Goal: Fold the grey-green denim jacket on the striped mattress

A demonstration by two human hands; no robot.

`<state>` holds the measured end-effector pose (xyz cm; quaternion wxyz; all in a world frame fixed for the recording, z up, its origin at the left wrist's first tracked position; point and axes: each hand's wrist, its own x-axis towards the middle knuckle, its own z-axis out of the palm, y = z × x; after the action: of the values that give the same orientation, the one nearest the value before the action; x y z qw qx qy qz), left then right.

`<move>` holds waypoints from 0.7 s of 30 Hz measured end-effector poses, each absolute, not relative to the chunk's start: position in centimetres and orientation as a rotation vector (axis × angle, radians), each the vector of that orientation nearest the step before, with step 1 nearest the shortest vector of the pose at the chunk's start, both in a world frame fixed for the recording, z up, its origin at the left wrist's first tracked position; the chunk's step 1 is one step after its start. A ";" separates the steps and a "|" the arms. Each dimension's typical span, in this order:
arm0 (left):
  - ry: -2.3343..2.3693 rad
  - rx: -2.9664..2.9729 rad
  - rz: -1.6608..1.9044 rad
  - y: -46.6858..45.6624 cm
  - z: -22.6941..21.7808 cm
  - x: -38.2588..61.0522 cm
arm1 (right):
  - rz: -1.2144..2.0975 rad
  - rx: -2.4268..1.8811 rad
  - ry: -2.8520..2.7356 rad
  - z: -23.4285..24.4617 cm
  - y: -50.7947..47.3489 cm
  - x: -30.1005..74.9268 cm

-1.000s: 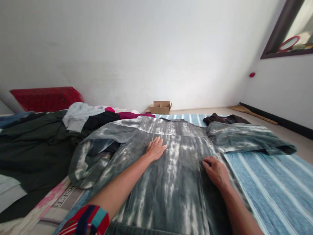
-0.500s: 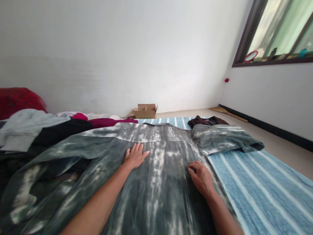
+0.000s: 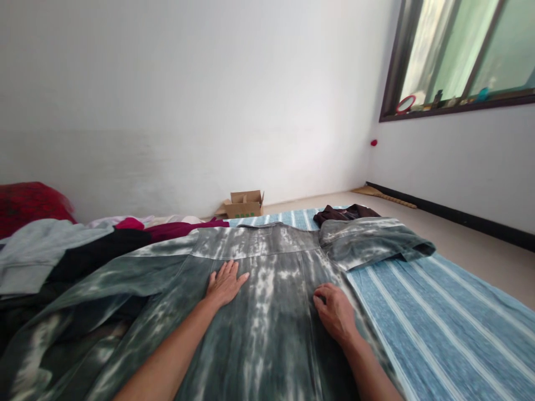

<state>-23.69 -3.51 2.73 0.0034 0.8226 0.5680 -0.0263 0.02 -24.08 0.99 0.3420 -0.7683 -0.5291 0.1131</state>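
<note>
While print on the box [image 3: 246, 209] cannot be read, a white-streaked, grey-green jacket [image 3: 267, 312] is spread on striped sheeting [image 3: 426, 301] under the left hand [image 3: 224, 285], fingers apart, and right hand [image 3: 336, 313], fingers curled, grip unclear.

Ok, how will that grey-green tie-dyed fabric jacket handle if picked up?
The grey-green tie-dyed fabric jacket would probably droop, as its picture-left sleeve bends loosely. It may feel moderately stiff, since the picture-right cuff stands open. The matte surface suggests little slipping.
</note>
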 end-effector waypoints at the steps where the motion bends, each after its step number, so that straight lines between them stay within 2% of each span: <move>1: 1.815 2.567 -0.088 -3.7 3.0 -23.3 | 0.291 -1.999 -1.374 1.0 -24.1 0.0; 5: 1.904 2.600 -0.007 -5.1 4.2 -20.3 | 0.288 -1.993 -1.371 1.0 -24.0 -0.2; 8: 1.720 2.705 0.055 -6.5 4.5 -16.5 | 0.285 -1.990 -1.360 0.9 -23.9 -0.2; 13: 1.369 2.751 0.051 -7.7 3.1 -9.7 | 0.288 -1.974 -1.363 1.0 -24.0 -0.3; 21: 1.356 2.700 -0.019 -5.8 0.8 -6.2 | 0.269 -1.966 -1.331 1.2 -23.8 -0.6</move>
<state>-6.16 -5.81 0.83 0.0601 0.8920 0.4480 -0.0062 -0.62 -23.84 1.25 0.3674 -0.7652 -0.5182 0.1046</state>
